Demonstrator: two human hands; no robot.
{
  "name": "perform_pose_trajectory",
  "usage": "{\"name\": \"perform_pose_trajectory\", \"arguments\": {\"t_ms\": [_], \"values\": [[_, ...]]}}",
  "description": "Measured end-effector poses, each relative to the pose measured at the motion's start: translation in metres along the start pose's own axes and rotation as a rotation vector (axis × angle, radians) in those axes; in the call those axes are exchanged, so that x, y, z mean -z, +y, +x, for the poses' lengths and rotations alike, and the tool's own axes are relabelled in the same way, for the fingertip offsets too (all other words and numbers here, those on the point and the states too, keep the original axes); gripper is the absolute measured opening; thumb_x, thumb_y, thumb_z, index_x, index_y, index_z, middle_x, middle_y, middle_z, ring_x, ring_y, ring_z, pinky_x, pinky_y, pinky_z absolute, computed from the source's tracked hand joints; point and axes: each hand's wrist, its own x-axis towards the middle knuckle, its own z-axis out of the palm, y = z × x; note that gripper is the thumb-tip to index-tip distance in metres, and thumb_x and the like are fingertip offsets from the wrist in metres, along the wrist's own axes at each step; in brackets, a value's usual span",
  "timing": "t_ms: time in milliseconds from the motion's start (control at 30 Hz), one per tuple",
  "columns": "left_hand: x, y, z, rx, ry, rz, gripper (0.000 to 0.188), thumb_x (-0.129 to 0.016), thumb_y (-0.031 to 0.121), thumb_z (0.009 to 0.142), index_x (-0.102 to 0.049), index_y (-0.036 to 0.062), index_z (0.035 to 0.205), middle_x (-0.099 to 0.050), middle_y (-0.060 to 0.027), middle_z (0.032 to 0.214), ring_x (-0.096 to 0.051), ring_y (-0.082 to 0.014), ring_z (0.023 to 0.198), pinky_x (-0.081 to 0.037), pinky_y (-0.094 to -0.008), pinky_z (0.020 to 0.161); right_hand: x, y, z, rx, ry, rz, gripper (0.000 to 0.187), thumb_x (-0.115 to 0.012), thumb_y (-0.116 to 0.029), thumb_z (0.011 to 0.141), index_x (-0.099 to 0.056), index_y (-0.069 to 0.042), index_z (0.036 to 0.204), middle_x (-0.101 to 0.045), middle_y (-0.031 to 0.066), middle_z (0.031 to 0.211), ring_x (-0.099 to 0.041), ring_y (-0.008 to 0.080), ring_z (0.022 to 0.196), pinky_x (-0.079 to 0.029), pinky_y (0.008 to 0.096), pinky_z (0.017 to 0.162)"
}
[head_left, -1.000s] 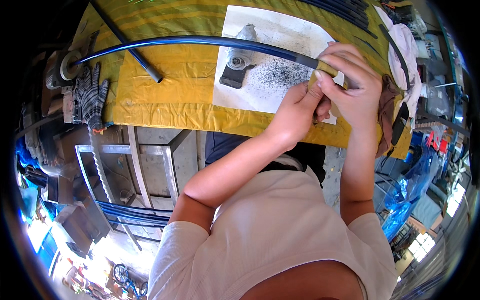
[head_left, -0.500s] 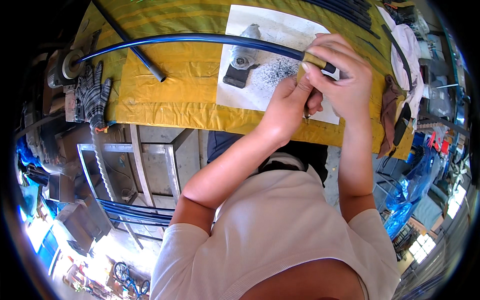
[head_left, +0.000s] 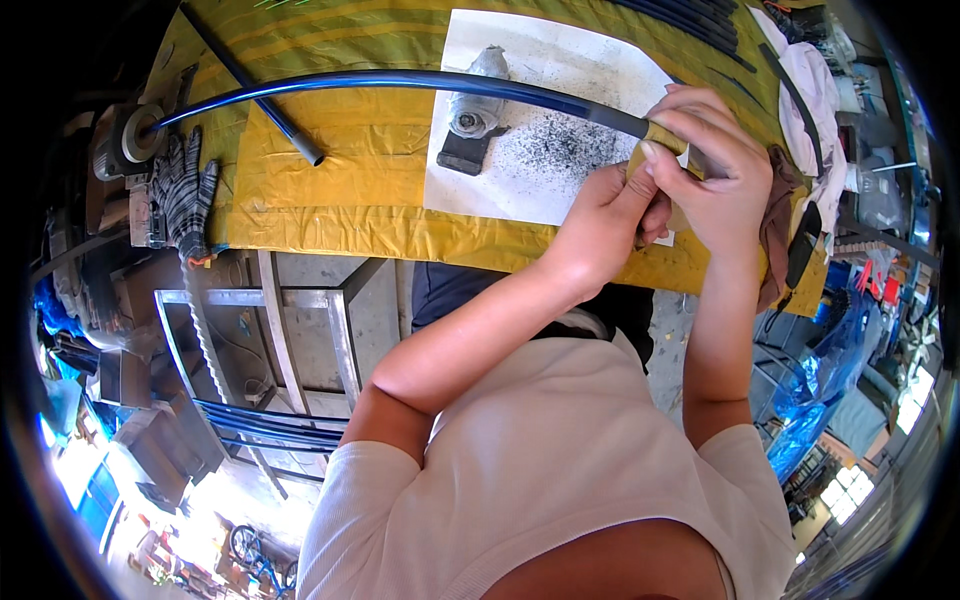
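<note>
A long glossy dark-blue rod [head_left: 400,80] bows across the bench toward my hands at the right. My right hand [head_left: 722,165] is closed round the rod's right end, over a tan-olive strip [head_left: 664,142] wrapped on it. Just below, my left hand [head_left: 608,215] pinches the lower part of that strip, its fingertips partly hidden. Under the rod lies white paper [head_left: 560,65] scattered with black specks. On the paper are a grey wrapped bundle [head_left: 480,112] and a small black block [head_left: 464,150]. The rod's other end meets a round metal fitting [head_left: 140,132] at the left.
Yellow sheeting [head_left: 340,200] covers the bench. A second dark rod [head_left: 290,130] crosses beneath the first. A striped grey glove [head_left: 187,195] hangs at the left edge, and more dark rods [head_left: 690,30] lie at the back right. Brown cloth [head_left: 780,225] drapes over the right edge.
Both hands have shifted right along the rod with the strip. The dark tip that stuck out past the strip is now covered. The paper and its bundle sit slightly farther left.
</note>
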Motion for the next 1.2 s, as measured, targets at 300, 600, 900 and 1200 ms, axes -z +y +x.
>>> {"name": "perform_pose_trajectory", "arguments": {"t_ms": [300, 600, 900, 1200], "values": [[0.006, 0.01, -0.004, -0.005, 0.039, 0.021, 0.036, -0.041, 0.037, 0.096, -0.049, 0.0059, 0.08, -0.042, 0.002, 0.064, -0.041, -0.009, 0.06, -0.037, -0.0234, 0.058, -0.01, -0.006, 0.009, 0.036, -0.001, -0.017, 0.022, -0.072, 0.001, 0.06, -0.064, 0.002, 0.08, -0.061, 0.0102, 0.08, -0.061, 0.0214, 0.079, -0.049, 0.0277, 0.069], [0.02, 0.019, -0.005, -0.042, 0.049, -0.043, 0.032, -0.038, 0.029, 0.098, -0.051, 0.0027, 0.085, -0.04, 0.0014, 0.064, -0.038, -0.0103, 0.06, -0.041, -0.0278, 0.066, -0.029, -0.006, 0.021, 0.077, 0.008, 0.035, 0.021, -0.072, 0.001, 0.06, -0.065, 0.001, 0.079, -0.062, 0.0094, 0.079, -0.061, 0.0205, 0.074, -0.049, 0.0273, 0.066], [0.019, 0.018, -0.003, -0.045, 0.068, -0.039, 0.029, -0.039, 0.028, 0.098, -0.049, 0.0045, 0.085, -0.039, 0.0019, 0.065, -0.038, -0.0102, 0.061, -0.041, -0.0282, 0.066, -0.027, -0.008, 0.019, 0.023, -0.027, 0.052, 0.021, -0.07, 0.005, 0.061, -0.064, 0.003, 0.081, -0.061, 0.0101, 0.082, -0.06, 0.0209, 0.082, -0.048, 0.028, 0.072], [0.006, 0.008, 0.001, -0.039, 0.034, -0.012, 0.032, -0.04, 0.031, 0.097, -0.049, 0.0049, 0.081, -0.04, 0.0021, 0.064, -0.038, -0.0097, 0.06, -0.041, -0.0266, 0.064, -0.013, -0.001, 0.011, 0.039, 0.029, 0.027, 0.022, -0.072, 0.002, 0.06, -0.065, 0.001, 0.08, -0.062, 0.0093, 0.079, -0.061, 0.0204, 0.075, -0.049, 0.0272, 0.067]]}}
